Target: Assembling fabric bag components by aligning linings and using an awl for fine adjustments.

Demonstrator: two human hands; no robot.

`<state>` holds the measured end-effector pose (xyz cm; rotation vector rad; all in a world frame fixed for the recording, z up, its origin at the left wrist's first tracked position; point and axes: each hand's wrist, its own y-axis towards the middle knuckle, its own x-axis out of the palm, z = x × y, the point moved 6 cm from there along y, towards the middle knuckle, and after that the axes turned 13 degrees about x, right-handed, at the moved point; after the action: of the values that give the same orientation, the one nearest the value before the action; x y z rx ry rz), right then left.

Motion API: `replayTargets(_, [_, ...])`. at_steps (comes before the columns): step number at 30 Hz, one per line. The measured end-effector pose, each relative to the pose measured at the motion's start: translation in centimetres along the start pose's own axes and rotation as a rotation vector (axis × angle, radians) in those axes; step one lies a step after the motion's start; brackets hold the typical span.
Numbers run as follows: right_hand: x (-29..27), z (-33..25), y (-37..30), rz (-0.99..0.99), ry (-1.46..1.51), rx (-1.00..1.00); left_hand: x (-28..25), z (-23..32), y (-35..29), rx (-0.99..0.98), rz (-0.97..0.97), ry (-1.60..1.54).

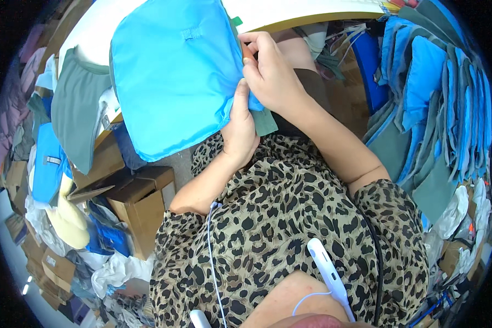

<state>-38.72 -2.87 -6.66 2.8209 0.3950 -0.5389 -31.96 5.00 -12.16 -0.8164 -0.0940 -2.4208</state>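
Note:
A bright blue fabric piece (172,87) with rounded corners and a small stitched patch near its top hangs in front of me, over the near edge of the white table. My left hand (240,128) grips its lower right edge, thumb on top. Just above, my right hand (268,68) pinches the right edge of the same piece between thumb and fingers. A grey-green fabric end (265,123) shows below my hands, and a small green tab sticks out at the upper right edge. What lies under the blue fabric is hidden.
A grey-green fabric piece (82,106) drapes off the white table (306,8) at left. Open cardboard boxes (142,205) stand below it. At right hangs a thick stack of blue and grey-green fabric pieces (426,93). Cloth and plastic bags lie around the floor.

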Motion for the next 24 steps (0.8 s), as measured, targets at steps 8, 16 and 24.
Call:
replayTargets(8, [0.5, 0.8, 1.0, -0.034, 0.082, 0.041, -0.2, -0.1, -0.1, 0.035, 0.020, -0.007])
replayTargets(16, [0.3, 0.5, 0.8, -0.054, 0.028, 0.019, -0.1, -0.1, -0.1, 0.015, 0.004, 0.058])
replayTargets(24, [0.0, 1.2, 2.5, 0.083, 0.074, -0.019, -0.3, -0.5, -0.9, -0.021, 0.027, -0.025])
